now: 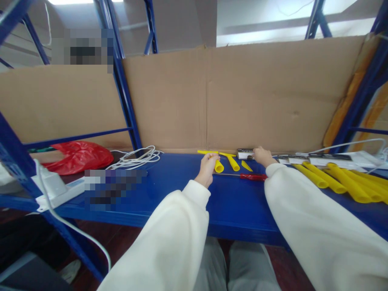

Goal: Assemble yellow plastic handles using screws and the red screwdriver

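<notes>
My left hand (208, 166) is closed, its fingertips pinched at a yellow T-shaped piece (219, 167) with a wide, tube-like end. Beside it on the blue shelf lies a similar yellow T-shaped piece (233, 162), then a small pointed yellow scrap (246, 166). My right hand (263, 156) has its fingers curled at the right end of a small black-and-white box (244, 153) by the cardboard; its exact grip is partly hidden. A screwdriver with a red handle (253, 177) lies in front of both hands, its shaft pointing left.
Several yellow tubes (348, 184) and flat black-and-white boxes (318, 160) lie at the right. Cardboard (242, 97) walls the back of the blue shelf (182, 194). At the left are a coiled white cable (142, 157), a white power strip (63, 194) and a red plastic bag (85, 157).
</notes>
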A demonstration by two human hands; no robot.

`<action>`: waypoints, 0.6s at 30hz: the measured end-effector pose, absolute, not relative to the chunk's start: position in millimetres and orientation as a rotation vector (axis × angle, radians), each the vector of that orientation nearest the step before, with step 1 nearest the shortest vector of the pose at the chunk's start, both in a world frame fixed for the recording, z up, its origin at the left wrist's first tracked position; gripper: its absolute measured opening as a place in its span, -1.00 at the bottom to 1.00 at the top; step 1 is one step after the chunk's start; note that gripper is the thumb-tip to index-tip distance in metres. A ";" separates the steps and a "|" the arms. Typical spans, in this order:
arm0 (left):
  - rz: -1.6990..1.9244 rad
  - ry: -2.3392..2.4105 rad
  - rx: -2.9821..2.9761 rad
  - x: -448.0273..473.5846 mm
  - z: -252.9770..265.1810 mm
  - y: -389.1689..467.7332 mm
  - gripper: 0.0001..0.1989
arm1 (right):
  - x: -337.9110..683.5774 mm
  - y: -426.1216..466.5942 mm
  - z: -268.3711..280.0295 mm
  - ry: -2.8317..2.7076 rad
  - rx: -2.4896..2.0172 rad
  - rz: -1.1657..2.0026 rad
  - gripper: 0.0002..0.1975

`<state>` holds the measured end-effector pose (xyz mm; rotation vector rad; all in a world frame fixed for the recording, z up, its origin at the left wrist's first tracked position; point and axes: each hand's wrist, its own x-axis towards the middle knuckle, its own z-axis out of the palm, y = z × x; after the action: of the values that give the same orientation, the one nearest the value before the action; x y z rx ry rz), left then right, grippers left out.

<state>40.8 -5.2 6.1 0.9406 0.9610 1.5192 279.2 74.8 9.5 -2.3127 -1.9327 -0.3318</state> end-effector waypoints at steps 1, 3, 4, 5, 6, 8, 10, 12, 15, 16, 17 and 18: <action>1.513 0.969 0.933 40.8 6.4 -5.7 -0.85 | 279.8 74.9 9.2 -1.923 -2.314 -0.316 -0.62; 1.500 0.979 0.924 41.1 7.3 -7.1 -0.86 | 281.1 74.8 8.9 -1.886 -2.318 -0.291 -0.61; 1.496 0.979 0.923 41.2 7.7 -7.7 -0.86 | 281.7 74.4 9.0 -1.864 -2.319 -0.286 -0.60; 1.491 0.976 0.921 41.1 7.9 -8.1 -0.86 | 282.2 73.7 9.3 -1.845 -2.315 -0.288 -0.60; 1.486 0.969 0.918 41.0 8.0 -8.2 -0.86 | 282.6 72.7 9.7 -1.832 -2.308 -0.295 -0.59; 1.479 0.948 0.909 40.0 7.8 -7.6 -0.84 | 283.7 70.3 10.9 -1.813 -2.291 -0.317 -0.58; 1.477 0.921 0.889 38.5 7.4 -6.3 -0.75 | 284.9 68.1 12.3 -1.803 -2.283 -0.323 -0.57; 1.466 0.893 0.872 36.7 7.2 -4.9 -0.55 | 286.0 66.7 13.3 -1.803 -2.288 -0.296 -0.56; 1.411 0.853 0.896 35.0 6.7 -3.2 -0.36 | 286.8 66.7 13.0 -1.866 -2.283 -0.227 -0.55; 1.388 0.839 0.913 34.7 6.3 -2.6 -0.36 | 286.9 67.2 12.1 -1.903 -2.281 -0.199 -0.55; 1.368 0.825 0.929 34.6 5.8 -2.0 -0.37 | 286.9 68.0 10.8 -1.941 -2.278 -0.177 -0.55; 1.353 0.811 0.940 34.5 5.3 -1.4 -0.38 | 287.1 69.0 9.2 -1.975 -2.279 -0.162 -0.55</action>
<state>34.5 -1.4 5.3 0.9405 0.8108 1.3527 287.1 69.0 9.2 -2.2786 -1.9753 -0.1621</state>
